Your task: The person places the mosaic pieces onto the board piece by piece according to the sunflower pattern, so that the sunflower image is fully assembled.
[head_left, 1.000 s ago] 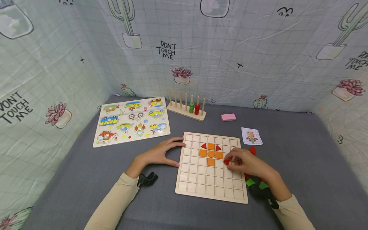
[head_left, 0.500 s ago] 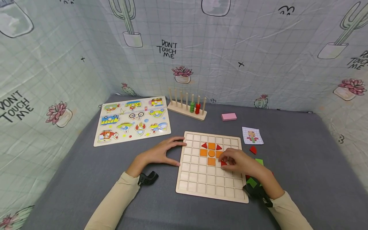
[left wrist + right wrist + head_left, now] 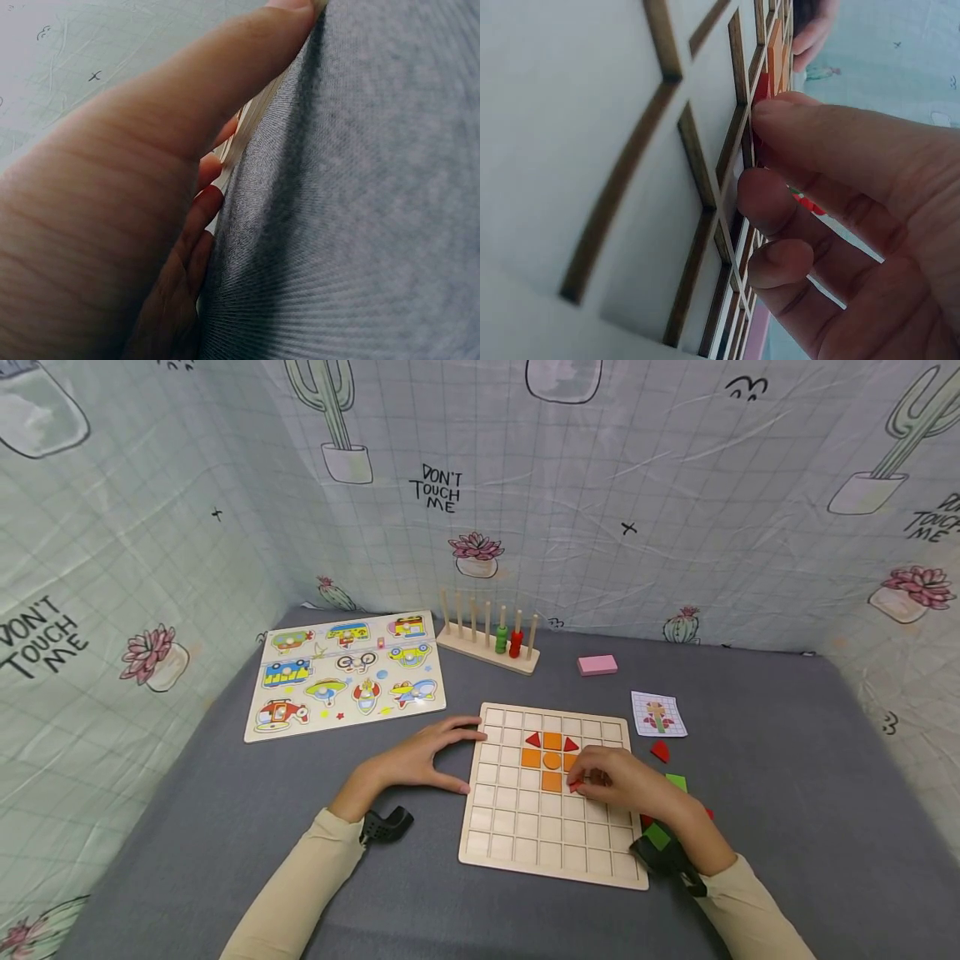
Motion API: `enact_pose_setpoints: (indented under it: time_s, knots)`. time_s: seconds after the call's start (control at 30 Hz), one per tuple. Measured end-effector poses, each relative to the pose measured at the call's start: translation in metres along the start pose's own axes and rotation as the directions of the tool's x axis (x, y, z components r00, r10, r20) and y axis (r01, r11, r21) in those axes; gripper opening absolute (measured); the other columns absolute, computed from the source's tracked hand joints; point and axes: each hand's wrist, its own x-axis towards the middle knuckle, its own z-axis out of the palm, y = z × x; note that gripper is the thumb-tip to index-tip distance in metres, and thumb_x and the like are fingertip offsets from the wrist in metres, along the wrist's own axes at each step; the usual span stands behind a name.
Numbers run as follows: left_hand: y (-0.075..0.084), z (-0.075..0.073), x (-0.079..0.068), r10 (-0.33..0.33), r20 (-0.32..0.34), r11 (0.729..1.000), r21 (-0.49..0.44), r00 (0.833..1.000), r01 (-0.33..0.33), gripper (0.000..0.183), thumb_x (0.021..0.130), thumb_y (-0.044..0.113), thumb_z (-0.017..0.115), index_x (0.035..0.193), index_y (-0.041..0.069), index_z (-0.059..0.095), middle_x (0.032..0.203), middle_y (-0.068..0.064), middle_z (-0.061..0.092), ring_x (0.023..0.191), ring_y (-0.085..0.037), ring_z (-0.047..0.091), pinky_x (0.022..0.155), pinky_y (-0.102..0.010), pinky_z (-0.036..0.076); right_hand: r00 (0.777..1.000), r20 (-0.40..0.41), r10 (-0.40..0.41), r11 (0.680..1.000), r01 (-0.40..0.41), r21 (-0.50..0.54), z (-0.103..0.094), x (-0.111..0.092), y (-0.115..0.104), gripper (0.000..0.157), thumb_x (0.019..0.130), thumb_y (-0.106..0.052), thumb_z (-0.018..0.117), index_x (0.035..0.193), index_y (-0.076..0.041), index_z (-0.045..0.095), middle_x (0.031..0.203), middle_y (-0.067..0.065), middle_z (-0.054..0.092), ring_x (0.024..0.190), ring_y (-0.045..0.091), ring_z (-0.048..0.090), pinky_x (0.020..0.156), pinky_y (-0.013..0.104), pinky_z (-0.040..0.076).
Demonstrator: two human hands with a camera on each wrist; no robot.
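Note:
A wooden grid board (image 3: 517,843) lies on the grey cloth in the head view. On it, several orange square tiles (image 3: 551,782) form a cross around an orange round tile (image 3: 552,761), with a red triangle (image 3: 533,740) at each upper corner. My right hand (image 3: 622,777) pinches a small red tile (image 3: 576,786) between thumb and fingers, down at the cell right of the lowest orange square. The right wrist view shows the thumb tip against this red tile (image 3: 761,88); its shape is mostly hidden. My left hand (image 3: 420,758) rests with spread fingers along the board's left edge.
Right of the board lie a loose red piece (image 3: 660,751) and green tiles (image 3: 677,782), partly under the right arm. A printed pattern card (image 3: 658,715) and pink block (image 3: 597,665) sit behind. Farther left stand a peg rack (image 3: 480,650) and a vehicle puzzle (image 3: 345,681).
My right hand has carried the red tile left across the board and lowered it beside the bottom orange square. Loose pieces on the right are more exposed. The left hand stays at the edge.

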Motion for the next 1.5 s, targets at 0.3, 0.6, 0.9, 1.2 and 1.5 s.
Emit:
enact_pose_setpoints:
  time_s: [0.3, 0.6, 0.9, 1.2, 1.5]
  knots:
    - [0.001, 0.0, 0.001, 0.007, 0.0, 1.0, 0.002, 1.0, -0.007, 0.075, 0.08, 0.039, 0.081, 0.145, 0.02, 0.047, 0.157, -0.002, 0.029, 0.143, -0.027, 0.027, 0.112, -0.054, 0.025, 1.0, -0.006, -0.009, 1.0, 0.009, 0.01, 0.001, 0.002, 0.001, 0.01, 0.089, -0.003, 0.069, 0.097, -0.01, 0.071, 0.097, 0.0, 0.064, 0.074, 0.005, 0.049, 0.065, 0.022, 0.047]
    - [0.0, 0.001, 0.002, 0.011, 0.002, 1.0, 0.012, 1.0, -0.011, 0.076, 0.08, 0.04, 0.081, 0.145, 0.02, 0.047, 0.157, -0.002, 0.029, 0.143, -0.027, 0.027, 0.112, -0.054, 0.025, 0.999, -0.033, -0.031, 1.0, 0.03, -0.005, -0.002, -0.004, 0.002, 0.009, 0.089, -0.006, 0.071, 0.098, -0.007, 0.071, 0.095, 0.0, 0.065, 0.075, 0.006, 0.05, 0.064, 0.023, 0.046]
    - [0.001, 0.0, 0.0, 0.015, -0.001, 1.0, 0.004, 1.0, -0.015, 0.077, 0.079, 0.039, 0.082, 0.145, 0.019, 0.047, 0.156, -0.003, 0.03, 0.143, -0.028, 0.029, 0.112, -0.053, 0.026, 0.998, -0.063, 0.017, 0.999, -0.015, 0.031, -0.013, -0.023, 0.012, 0.01, 0.089, -0.008, 0.071, 0.099, -0.009, 0.071, 0.091, -0.005, 0.062, 0.074, 0.004, 0.049, 0.063, 0.024, 0.046]
    - [0.001, -0.001, -0.001, 0.006, -0.006, 1.0, 0.003, 1.0, -0.006, 0.077, 0.078, 0.037, 0.083, 0.144, 0.019, 0.048, 0.156, -0.004, 0.03, 0.143, -0.027, 0.029, 0.113, -0.051, 0.026, 0.987, -0.16, -0.005, 1.0, 0.007, 0.013, -0.023, -0.044, 0.018, 0.01, 0.088, -0.005, 0.071, 0.098, -0.007, 0.07, 0.088, -0.005, 0.062, 0.072, 0.002, 0.051, 0.063, 0.023, 0.048]
    - [0.0, 0.001, 0.0, 0.011, -0.009, 1.0, 0.013, 1.0, -0.011, 0.077, 0.078, 0.041, 0.082, 0.144, 0.021, 0.048, 0.157, -0.002, 0.03, 0.143, -0.027, 0.029, 0.112, -0.053, 0.026, 0.972, -0.236, 0.005, 0.999, -0.013, -0.032, -0.034, -0.066, 0.029, 0.014, 0.083, 0.0, 0.074, 0.095, -0.005, 0.07, 0.08, -0.009, 0.059, 0.068, 0.002, 0.05, 0.058, 0.024, 0.046]
